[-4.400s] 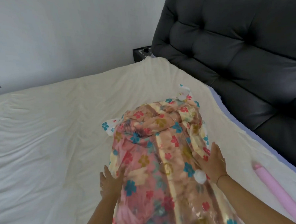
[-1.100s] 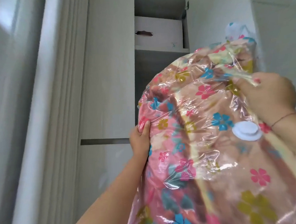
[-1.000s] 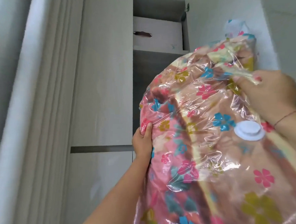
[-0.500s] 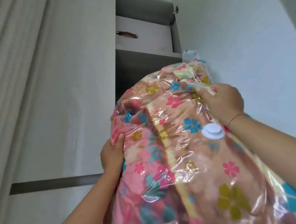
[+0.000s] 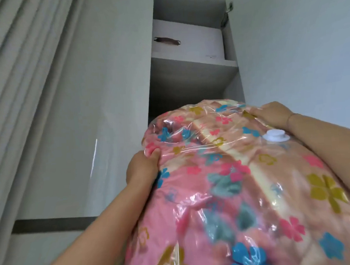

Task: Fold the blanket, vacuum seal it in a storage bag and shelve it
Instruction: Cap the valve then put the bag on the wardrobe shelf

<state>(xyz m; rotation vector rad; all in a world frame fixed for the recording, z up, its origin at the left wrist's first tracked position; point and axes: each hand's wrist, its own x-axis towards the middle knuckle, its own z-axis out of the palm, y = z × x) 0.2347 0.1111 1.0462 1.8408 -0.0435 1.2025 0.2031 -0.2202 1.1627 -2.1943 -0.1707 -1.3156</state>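
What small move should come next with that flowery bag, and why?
Probably push the sealed bag forward into the open compartment below the white box: the left hand and right hand grip its sides, and its top end points at that opening.

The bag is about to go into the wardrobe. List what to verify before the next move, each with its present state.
1. Left hand grips the left side of the clear plastic storage bag holding the pink flowered blanket: ok.
2. Right hand holds the bag's upper right edge: ok.
3. White round valve capped and airtight: cannot tell.
4. Grey open compartment ahead ready to take the bag: cannot tell, its floor is hidden behind the bag.
5. Upper shelf free: not ok, a white storage box sits on it.
6. Bag narrower than the opening: cannot tell.
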